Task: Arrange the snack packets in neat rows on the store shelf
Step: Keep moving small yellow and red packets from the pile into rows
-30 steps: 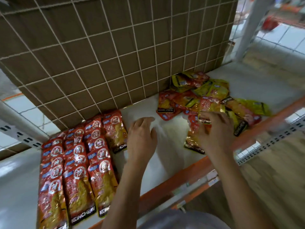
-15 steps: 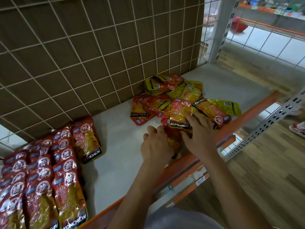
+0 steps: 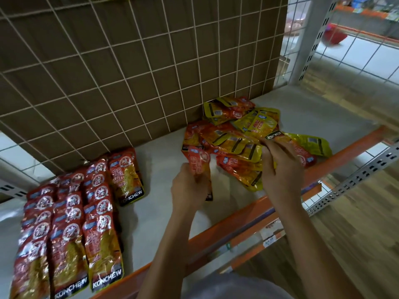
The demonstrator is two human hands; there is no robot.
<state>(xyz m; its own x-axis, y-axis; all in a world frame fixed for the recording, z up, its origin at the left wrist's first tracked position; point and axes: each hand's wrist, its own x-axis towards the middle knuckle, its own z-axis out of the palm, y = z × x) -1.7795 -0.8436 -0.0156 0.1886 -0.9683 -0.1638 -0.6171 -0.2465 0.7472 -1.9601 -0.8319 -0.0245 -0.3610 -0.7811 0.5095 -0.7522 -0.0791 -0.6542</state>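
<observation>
Fingers (image 3: 185,174) of the left hand (image 3: 188,190) pinch a red packet (image 3: 197,161) while the right hand (image 3: 280,172) grips the centre-right pile (image 3: 235,145); tugging could spill it off the shelf (image 3: 156,169).

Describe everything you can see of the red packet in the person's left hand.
The red packet is a glossy, crinkled foil-like pouch with a blue patch and round white emblem near its far end and a black band with white letters at its near end. It is held lengthwise over the grey shelf, beside the loose pile. The left hand grips its lower half, hiding part. The right hand holds another packet, not this one.
</observation>
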